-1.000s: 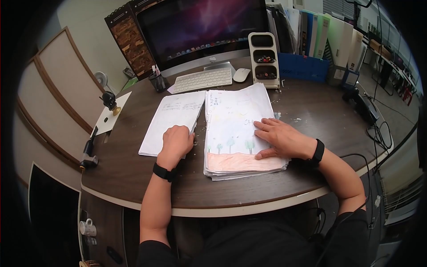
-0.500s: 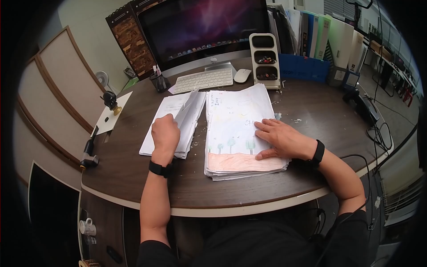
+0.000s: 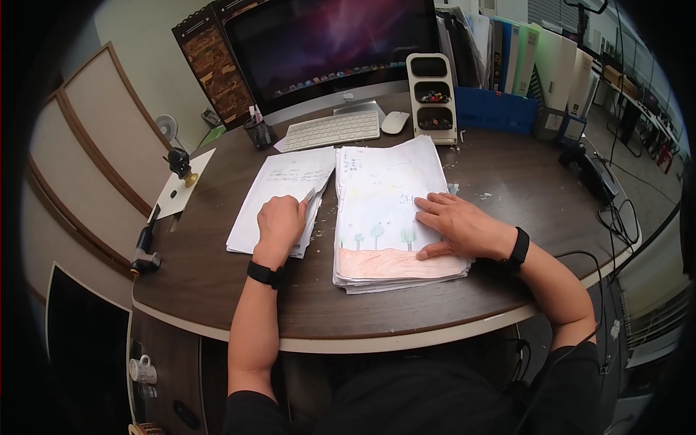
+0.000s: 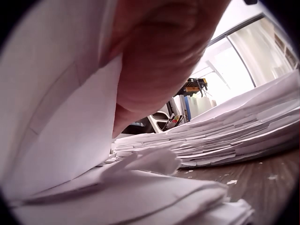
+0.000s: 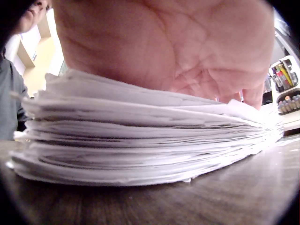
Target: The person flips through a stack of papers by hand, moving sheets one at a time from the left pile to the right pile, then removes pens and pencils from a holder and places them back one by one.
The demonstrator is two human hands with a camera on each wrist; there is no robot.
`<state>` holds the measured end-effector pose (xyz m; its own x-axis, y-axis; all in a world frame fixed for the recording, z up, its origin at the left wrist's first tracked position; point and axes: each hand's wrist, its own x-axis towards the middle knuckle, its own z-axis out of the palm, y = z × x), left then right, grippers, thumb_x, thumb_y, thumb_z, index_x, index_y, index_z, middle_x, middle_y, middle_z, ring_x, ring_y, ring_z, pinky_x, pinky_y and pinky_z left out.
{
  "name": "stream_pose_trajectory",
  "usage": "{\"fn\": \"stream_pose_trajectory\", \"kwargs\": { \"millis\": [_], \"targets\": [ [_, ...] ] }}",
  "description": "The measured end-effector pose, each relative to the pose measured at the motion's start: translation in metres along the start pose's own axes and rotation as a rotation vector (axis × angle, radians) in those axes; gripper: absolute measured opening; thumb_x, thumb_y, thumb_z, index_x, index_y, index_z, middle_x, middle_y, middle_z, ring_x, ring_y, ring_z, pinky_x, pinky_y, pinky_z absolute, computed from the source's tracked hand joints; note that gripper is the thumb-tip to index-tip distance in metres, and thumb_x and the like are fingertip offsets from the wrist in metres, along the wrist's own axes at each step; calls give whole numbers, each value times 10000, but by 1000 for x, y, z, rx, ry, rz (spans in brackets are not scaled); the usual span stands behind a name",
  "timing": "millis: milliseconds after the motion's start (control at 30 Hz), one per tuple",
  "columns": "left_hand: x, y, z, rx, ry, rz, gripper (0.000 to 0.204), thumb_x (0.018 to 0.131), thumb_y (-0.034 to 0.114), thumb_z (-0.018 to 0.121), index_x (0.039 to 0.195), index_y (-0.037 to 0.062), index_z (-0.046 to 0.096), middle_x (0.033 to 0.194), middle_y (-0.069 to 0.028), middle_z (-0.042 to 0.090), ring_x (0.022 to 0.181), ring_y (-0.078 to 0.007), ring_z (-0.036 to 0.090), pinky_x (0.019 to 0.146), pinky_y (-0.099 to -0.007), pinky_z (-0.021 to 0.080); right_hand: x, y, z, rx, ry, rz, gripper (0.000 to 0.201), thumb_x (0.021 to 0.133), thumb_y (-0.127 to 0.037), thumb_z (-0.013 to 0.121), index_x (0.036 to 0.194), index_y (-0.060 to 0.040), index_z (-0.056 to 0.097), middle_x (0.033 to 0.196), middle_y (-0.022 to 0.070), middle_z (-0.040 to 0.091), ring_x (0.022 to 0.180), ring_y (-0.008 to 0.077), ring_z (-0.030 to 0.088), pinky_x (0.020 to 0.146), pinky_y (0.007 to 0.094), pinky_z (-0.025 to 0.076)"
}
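Two stacks of paper lie side by side on the desk. At the right edge of the left stack [image 3: 279, 177], which has handwriting on top, my left hand [image 3: 281, 223] pinches a raised sheet. The left wrist view shows that sheet [image 4: 86, 124] bent up beside the hand, with other pages lying below it. My right hand [image 3: 464, 226] rests on the thicker right stack [image 3: 373, 217], fingers spread across its right side. The top page there has a drawing of green trees above an orange strip. In the right wrist view, the palm [image 5: 173, 42] sits over the layered page edges.
Behind the stacks are a keyboard [image 3: 330, 132], a mouse [image 3: 395, 122], a pen cup [image 3: 259, 135] and a monitor [image 3: 326, 43]. An upright holder [image 3: 433, 98] stands beside binders [image 3: 518, 58]. Paper scraps [image 3: 484, 195] dot the desk. A telephone [image 3: 587, 170] with cables sits far right.
Half a second ago my left hand, further left, held a sheet standing up over the left stack. It is now back at that stack's right edge. My right hand stays in place.
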<state>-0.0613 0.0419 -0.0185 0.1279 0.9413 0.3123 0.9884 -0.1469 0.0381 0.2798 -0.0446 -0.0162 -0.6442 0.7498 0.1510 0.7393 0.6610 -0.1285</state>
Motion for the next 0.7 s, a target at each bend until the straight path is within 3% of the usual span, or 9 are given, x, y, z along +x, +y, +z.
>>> {"fn": "stream_pose_trajectory", "kwargs": {
  "millis": [233,300,333,400,433,533,567,667,700],
  "targets": [
    [4,-9,-10,15,208,-70,221,924,177,600,935,-21,698,808,-244,689,754,-438,679,697,-492,546,-1,2,4,-11,17,-2,756,863,-610,622,1211,60,603,1415,268,488,1355,432,416,1161,476,313],
    [0,1,-30,-221,534,66,239,952,53,539,1158,-20,637,861,-264,686,812,-429,690,728,-439,562,0,1,0,-11,-21,17,765,865,-603,627,1253,54,580,1453,257,458,1375,432,395,1164,481,308],
    [0,5,-32,-222,533,70,239,952,53,539,1158,-20,637,861,-264,686,812,-429,690,728,-439,562,0,0,-2,-13,-61,32,777,866,-595,633,1295,48,557,1490,246,429,1394,433,374,1168,487,303],
    [-2,15,-34,-531,937,342,369,976,-45,467,1335,-11,544,993,-205,706,815,-296,714,727,-350,562,0,-1,-3,-14,-68,33,775,866,-593,635,1294,49,557,1488,245,432,1391,434,377,1165,486,307],
    [-4,21,-36,-531,937,342,369,976,-45,467,1335,-11,544,993,-205,706,815,-296,714,727,-350,562,1,-1,-3,-17,-75,30,774,866,-590,637,1293,50,558,1486,244,435,1388,435,380,1162,486,311],
    [-10,39,-37,-1316,811,335,423,990,-47,467,1408,9,506,1184,-39,671,834,-62,623,726,-216,504,0,1,1,-24,-52,19,787,861,-601,633,1287,57,559,1471,246,449,1381,440,385,1157,487,319],
    [-12,38,-37,-1316,811,337,423,990,-47,467,1408,9,506,1184,-39,671,834,-62,623,726,-216,504,0,2,2,-24,-51,20,787,861,-601,633,1287,57,559,1471,246,449,1381,440,385,1157,487,319],
    [-16,29,-33,-1310,297,126,364,956,-71,445,1258,-14,640,1129,-64,677,746,-21,561,639,-153,422,-1,3,2,-33,17,-11,718,861,-571,654,1236,38,598,1395,243,514,1339,421,432,1151,468,325],
    [-11,36,-22,-1342,312,130,313,951,-50,486,1186,-9,688,1038,-30,695,643,-8,508,577,-182,409,-1,3,1,42,52,-47,666,858,-512,684,1256,14,596,1385,233,525,1329,409,443,1147,465,331]
  ]
}}
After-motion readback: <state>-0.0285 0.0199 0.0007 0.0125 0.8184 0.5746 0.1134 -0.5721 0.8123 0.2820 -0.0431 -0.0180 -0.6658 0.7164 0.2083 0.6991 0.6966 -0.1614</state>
